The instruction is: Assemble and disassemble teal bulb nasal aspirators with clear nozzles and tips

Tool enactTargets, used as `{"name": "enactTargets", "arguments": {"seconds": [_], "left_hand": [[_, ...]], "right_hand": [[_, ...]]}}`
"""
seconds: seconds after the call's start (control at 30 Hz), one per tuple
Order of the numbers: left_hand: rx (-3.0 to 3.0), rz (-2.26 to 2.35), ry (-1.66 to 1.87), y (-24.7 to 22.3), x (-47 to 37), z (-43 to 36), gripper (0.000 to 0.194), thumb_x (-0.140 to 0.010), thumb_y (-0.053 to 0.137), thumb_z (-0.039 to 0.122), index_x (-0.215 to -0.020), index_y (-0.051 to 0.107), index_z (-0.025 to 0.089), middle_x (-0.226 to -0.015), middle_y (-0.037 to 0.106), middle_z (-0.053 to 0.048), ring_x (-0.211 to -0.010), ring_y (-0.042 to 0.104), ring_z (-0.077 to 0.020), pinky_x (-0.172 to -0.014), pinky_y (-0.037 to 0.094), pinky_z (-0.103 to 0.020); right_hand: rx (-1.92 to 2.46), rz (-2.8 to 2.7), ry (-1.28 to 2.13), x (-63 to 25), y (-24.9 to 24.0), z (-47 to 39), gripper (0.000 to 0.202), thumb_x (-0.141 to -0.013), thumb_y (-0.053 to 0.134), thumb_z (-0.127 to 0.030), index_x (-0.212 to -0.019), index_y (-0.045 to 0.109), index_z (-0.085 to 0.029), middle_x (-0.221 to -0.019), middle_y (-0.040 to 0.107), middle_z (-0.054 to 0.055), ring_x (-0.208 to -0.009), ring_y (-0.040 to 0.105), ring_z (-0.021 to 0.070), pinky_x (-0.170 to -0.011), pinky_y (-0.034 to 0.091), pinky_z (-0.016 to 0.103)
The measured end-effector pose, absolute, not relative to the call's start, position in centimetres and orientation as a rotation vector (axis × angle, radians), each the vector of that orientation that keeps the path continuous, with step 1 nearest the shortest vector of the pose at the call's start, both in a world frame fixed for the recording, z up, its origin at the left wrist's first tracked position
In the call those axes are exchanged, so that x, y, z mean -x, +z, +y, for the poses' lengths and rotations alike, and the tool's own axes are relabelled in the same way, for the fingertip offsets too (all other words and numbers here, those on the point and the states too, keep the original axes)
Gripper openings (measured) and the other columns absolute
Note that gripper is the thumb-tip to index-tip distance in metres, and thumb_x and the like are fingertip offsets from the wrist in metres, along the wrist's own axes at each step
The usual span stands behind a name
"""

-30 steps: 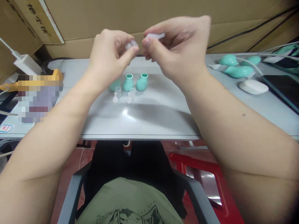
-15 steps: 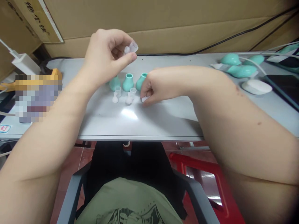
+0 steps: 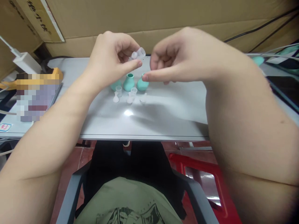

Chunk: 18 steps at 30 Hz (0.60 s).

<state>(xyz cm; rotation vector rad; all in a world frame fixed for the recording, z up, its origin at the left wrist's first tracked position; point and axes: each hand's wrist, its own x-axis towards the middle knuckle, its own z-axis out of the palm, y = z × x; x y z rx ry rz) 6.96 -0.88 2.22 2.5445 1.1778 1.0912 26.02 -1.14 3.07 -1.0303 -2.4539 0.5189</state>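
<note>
Above the table, my left hand (image 3: pixel 111 57) is closed on a small clear plastic cup (image 3: pixel 141 53) and a small white piece (image 3: pixel 134 56). Just right of it, my right hand (image 3: pixel 176 59) is raised with thumb and fingers apart; I see nothing in it. Below the hands stand a teal bulb-shaped bottle (image 3: pixel 129 84), a second teal bottle (image 3: pixel 142 85) and a third one (image 3: pixel 116 86), partly hidden by my left hand. In front of them are a clear cup (image 3: pixel 118 90), another clear cup (image 3: pixel 134 91) and several small white funnel-like pieces (image 3: pixel 116 98).
A yellow object (image 3: pixel 57 74) and a white plug adapter (image 3: pixel 26 63) lie at the left. A dark flat device (image 3: pixel 283 88) and a teal item (image 3: pixel 258 60) show at the right, partly behind my arm. Cardboard (image 3: pixel 163 18) backs the table (image 3: pixel 149 124). A red stool (image 3: pixel 219 186) stands below.
My right hand has let go of the white piece on the table and risen up toward my left hand. My left hand has shifted slightly right with the cup.
</note>
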Motion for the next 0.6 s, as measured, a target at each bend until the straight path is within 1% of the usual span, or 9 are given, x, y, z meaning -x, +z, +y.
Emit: {"name": "enactTargets", "arguments": {"seconds": [0.1,0.17,0.23,0.3,0.37,0.43,0.47,0.53,0.6], "left_hand": [[-2.538,1.156,1.046,2.5,-8.2,-1.3,0.061,-0.101,0.088,0.058,-0.158,0.086,0.038,-0.113,0.086,-0.008,-0.128,0.085,-0.0399,-0.102,0.069,-0.049],[-2.542,1.150,1.049,2.6,-8.5,-1.3,0.065,-0.101,0.088,0.056,-0.163,0.084,0.039,-0.113,0.087,-0.007,-0.128,0.086,-0.0401,-0.104,0.069,-0.049],[-2.559,1.151,1.063,2.6,-8.2,-1.2,0.069,-0.100,0.087,0.054,-0.167,0.082,0.040,-0.112,0.087,-0.006,-0.128,0.087,-0.0399,-0.105,0.068,-0.048],[-2.587,1.128,1.098,2.5,-7.7,-1.1,0.078,-0.096,0.085,0.050,-0.174,0.079,0.040,-0.111,0.088,-0.004,-0.124,0.087,-0.0386,-0.110,0.067,-0.047],[-2.635,1.105,1.143,2.2,-7.3,-1.2,0.099,-0.090,0.080,0.044,-0.188,0.070,0.028,-0.111,0.089,-0.004,-0.115,0.087,-0.0374,-0.111,0.066,-0.045],[-2.695,1.129,1.148,2.0,-7.1,-1.4,0.120,-0.086,0.079,0.040,-0.199,0.053,0.010,-0.110,0.088,-0.006,-0.105,0.086,-0.0377,-0.104,0.066,-0.047],[-2.716,1.159,1.126,1.9,-7.1,-1.5,0.126,-0.086,0.081,0.038,-0.201,0.043,0.003,-0.109,0.088,-0.008,-0.102,0.085,-0.0381,-0.100,0.067,-0.048],[-2.711,1.223,1.055,2.1,-6.8,-1.8,0.133,-0.087,0.089,0.036,-0.203,0.035,0.002,-0.107,0.088,-0.009,-0.106,0.086,-0.0394,-0.097,0.066,-0.050],[-2.708,1.248,1.023,2.6,-6.0,-1.8,0.135,-0.085,0.095,0.034,-0.203,0.037,0.005,-0.116,0.090,-0.011,-0.118,0.087,-0.0411,-0.105,0.065,-0.054]], "right_hand": [[1.039,-2.408,0.521,-26.0,3.4,-1.2,0.094,-0.079,0.107,-0.079,-0.161,0.079,-0.044,-0.112,0.086,0.007,-0.111,0.085,0.0463,-0.071,0.065,0.050],[1.046,-2.367,0.533,-27.4,3.6,-1.1,0.091,-0.075,0.110,-0.075,-0.155,0.079,-0.045,-0.107,0.086,0.005,-0.105,0.085,0.0462,-0.065,0.061,0.050],[1.007,-2.294,0.582,-29.0,3.8,-1.0,0.074,-0.078,0.112,-0.063,-0.140,0.078,-0.042,-0.100,0.085,0.002,-0.096,0.084,0.0425,-0.062,0.057,0.049],[0.905,-2.206,0.655,-30.0,3.9,-0.9,0.054,-0.085,0.109,-0.042,-0.122,0.070,-0.036,-0.092,0.081,0.001,-0.083,0.080,0.0353,-0.064,0.055,0.048],[0.835,-2.183,0.677,-30.3,3.8,-1.1,0.037,-0.093,0.099,-0.027,-0.108,0.066,-0.033,-0.090,0.078,0.002,-0.075,0.073,0.0290,-0.066,0.054,0.048],[0.836,-2.209,0.622,-30.0,3.7,-1.3,0.021,-0.095,0.090,-0.024,-0.097,0.070,-0.031,-0.090,0.078,0.004,-0.072,0.070,0.0259,-0.068,0.053,0.048],[0.847,-2.219,0.585,-29.9,3.8,-1.4,0.015,-0.095,0.087,-0.024,-0.092,0.074,-0.030,-0.090,0.079,0.004,-0.070,0.069,0.0250,-0.067,0.052,0.047],[0.856,-2.212,0.544,-30.0,4.0,-1.6,0.012,-0.095,0.085,-0.027,-0.086,0.079,-0.029,-0.084,0.079,0.002,-0.066,0.067,0.0233,-0.066,0.049,0.045],[0.901,-2.235,0.571,-30.4,4.3,-1.6,0.013,-0.097,0.088,-0.030,-0.086,0.083,-0.026,-0.080,0.080,0.002,-0.065,0.067,0.0216,-0.066,0.048,0.043]]}}
